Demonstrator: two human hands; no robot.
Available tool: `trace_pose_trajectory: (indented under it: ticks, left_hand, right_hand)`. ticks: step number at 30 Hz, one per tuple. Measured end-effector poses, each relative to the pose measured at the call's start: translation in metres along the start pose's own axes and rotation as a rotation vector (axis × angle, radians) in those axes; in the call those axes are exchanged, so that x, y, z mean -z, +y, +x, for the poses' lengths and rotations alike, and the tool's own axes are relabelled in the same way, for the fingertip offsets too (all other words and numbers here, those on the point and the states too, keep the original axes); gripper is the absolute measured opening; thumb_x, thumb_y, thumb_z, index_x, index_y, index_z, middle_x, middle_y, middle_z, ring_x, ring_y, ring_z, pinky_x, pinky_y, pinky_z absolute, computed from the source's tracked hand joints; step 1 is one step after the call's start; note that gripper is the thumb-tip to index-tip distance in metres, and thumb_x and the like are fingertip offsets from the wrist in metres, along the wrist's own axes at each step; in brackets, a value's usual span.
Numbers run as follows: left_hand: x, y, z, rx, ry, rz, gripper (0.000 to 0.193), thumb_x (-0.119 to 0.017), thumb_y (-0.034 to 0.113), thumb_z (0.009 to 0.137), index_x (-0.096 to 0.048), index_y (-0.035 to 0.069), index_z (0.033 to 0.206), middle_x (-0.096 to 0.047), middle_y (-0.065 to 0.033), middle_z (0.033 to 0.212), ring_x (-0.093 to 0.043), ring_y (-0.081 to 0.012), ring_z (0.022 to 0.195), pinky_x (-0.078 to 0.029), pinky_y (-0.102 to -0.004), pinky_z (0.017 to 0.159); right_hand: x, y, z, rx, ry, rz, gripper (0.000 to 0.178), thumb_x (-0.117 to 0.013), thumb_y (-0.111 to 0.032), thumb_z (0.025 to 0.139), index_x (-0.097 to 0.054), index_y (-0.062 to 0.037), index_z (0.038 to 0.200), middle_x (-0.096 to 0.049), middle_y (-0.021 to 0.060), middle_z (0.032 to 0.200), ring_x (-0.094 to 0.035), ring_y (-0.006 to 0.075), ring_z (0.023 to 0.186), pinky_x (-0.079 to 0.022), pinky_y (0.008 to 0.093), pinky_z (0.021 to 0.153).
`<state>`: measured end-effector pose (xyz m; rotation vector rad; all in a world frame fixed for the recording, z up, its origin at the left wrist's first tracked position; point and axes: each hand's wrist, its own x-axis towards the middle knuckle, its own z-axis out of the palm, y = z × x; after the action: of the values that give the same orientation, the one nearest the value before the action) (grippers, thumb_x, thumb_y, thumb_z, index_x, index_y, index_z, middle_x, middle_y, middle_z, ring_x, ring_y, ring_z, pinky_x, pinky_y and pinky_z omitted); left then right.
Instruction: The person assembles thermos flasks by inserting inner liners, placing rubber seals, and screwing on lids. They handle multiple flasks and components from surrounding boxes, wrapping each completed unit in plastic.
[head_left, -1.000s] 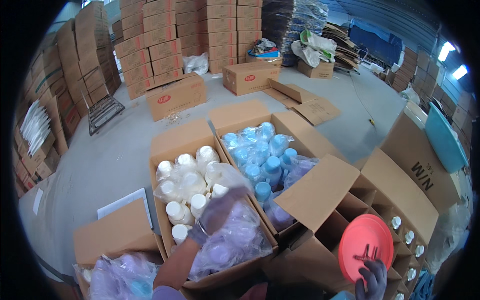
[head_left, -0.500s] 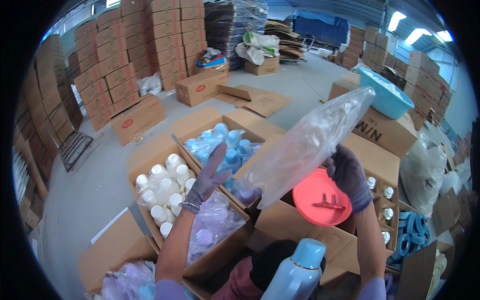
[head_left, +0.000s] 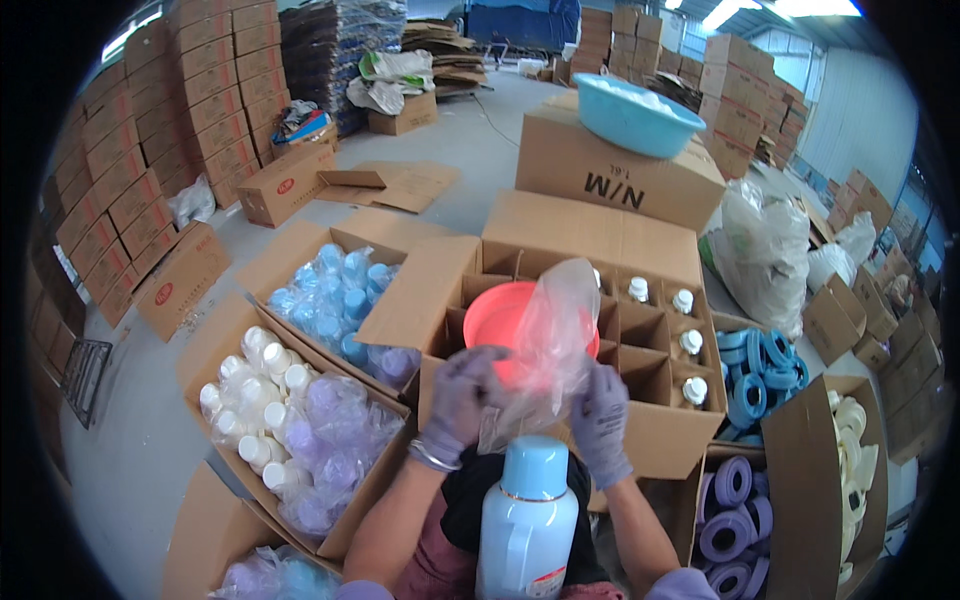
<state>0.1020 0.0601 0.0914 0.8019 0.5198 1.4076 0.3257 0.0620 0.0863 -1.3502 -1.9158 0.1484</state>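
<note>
both gloved hands are up in front of the person's chest, working a clear plastic bag [head_left: 545, 345]. the left hand [head_left: 458, 398] has its fingers [head_left: 480, 368] curled narrow around the bag's lower left edge, bunching the film against the palm. the right hand [head_left: 600, 420] pinches the bag's lower right side, fingers [head_left: 592, 388] closed tight on the plastic, thumb side toward the bag. the bag rises from between the two hands, puffed and crumpled, its top leaning up and to the right over an orange-red plastic bowl [head_left: 495, 320] that rests on a divided carton [head_left: 640, 350]. so the bag sits between and above the fingers, gripped only along its bottom edge, with most of it free above the knuckles.

just below the hands stands a pale blue flask [head_left: 528, 520] with a light blue cap, upright between the forearms, close to the person's lap; neither hand touches it.

the divided carton holds several white-capped bottles [head_left: 685, 335] in its right-hand cells. to the left, an open box of blue bottles [head_left: 335, 295] wrapped in plastic, and nearer, a box with white caps [head_left: 255, 385] and purple ones under film [head_left: 335, 430]. to the right, a box of blue ring parts [head_left: 755, 365], purple rings [head_left: 730, 510] below it, and cream-coloured pieces [head_left: 850, 450] beside. a turquoise basin [head_left: 635, 115] sits on a closed carton further back, on the concrete floor [head_left: 130, 440].
</note>
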Motion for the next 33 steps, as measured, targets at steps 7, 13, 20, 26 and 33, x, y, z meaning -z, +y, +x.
trace_pose_trajectory:
  ticks: [7,13,20,26,33]
  left_hand:
    - [0.001,-0.025,-0.029,-0.307,-0.107,0.88,0.059,-0.067,0.036,0.093,-0.051,-0.003,0.135,-0.066,-0.0105,0.112,-0.066,-0.0189,0.099,-0.051,-0.0299,0.092]
    - [-0.005,-0.025,-0.042,0.052,0.05,0.288,0.031,-0.07,0.017,0.089,-0.068,-0.002,0.114,-0.07,-0.0052,0.099,-0.065,-0.0131,0.086,-0.052,-0.0259,0.08]
    - [-0.01,0.01,-0.16,0.292,-0.947,0.745,0.027,-0.067,0.017,0.092,-0.07,-0.002,0.11,-0.071,-0.011,0.106,-0.064,-0.0248,0.1,-0.048,-0.0351,0.091]
    - [0.054,-0.021,-0.274,0.761,-0.327,0.769,0.032,-0.054,0.032,0.102,-0.068,0.006,0.112,-0.069,-0.0089,0.093,-0.065,-0.0178,0.088,-0.052,-0.0354,0.08]
    - [-0.025,-0.031,-0.22,0.031,0.355,1.403,0.027,-0.066,0.026,0.084,-0.054,0.005,0.095,-0.062,-0.0156,0.087,-0.065,-0.0362,0.087,-0.051,-0.0412,0.078]
  right_hand:
    - [-0.001,0.002,-0.013,-0.281,0.106,0.903,0.027,-0.059,0.0,0.085,-0.06,-0.0004,0.112,-0.06,0.012,0.087,-0.062,0.0224,0.081,-0.049,0.0303,0.077]
    - [0.009,0.016,-0.034,0.01,0.068,0.234,0.026,-0.065,-0.002,0.079,-0.061,-0.0039,0.104,-0.061,0.0145,0.091,-0.061,0.0308,0.079,-0.049,0.0383,0.072]
    - [0.036,0.026,-0.154,0.094,0.0,0.14,0.023,-0.068,-0.016,0.073,-0.061,-0.0046,0.092,-0.059,0.0135,0.095,-0.058,0.0361,0.092,-0.047,0.0487,0.089]
    - [0.048,0.042,-0.289,0.519,-0.6,0.314,0.029,-0.065,-0.022,0.074,-0.065,-0.0108,0.101,-0.06,0.0114,0.113,-0.055,0.0344,0.111,-0.041,0.0582,0.101]
    - [0.05,0.052,-0.295,0.26,-0.901,0.297,0.033,-0.067,-0.024,0.077,-0.067,-0.0021,0.101,-0.063,0.0173,0.104,-0.058,0.0379,0.103,-0.046,0.0512,0.093]
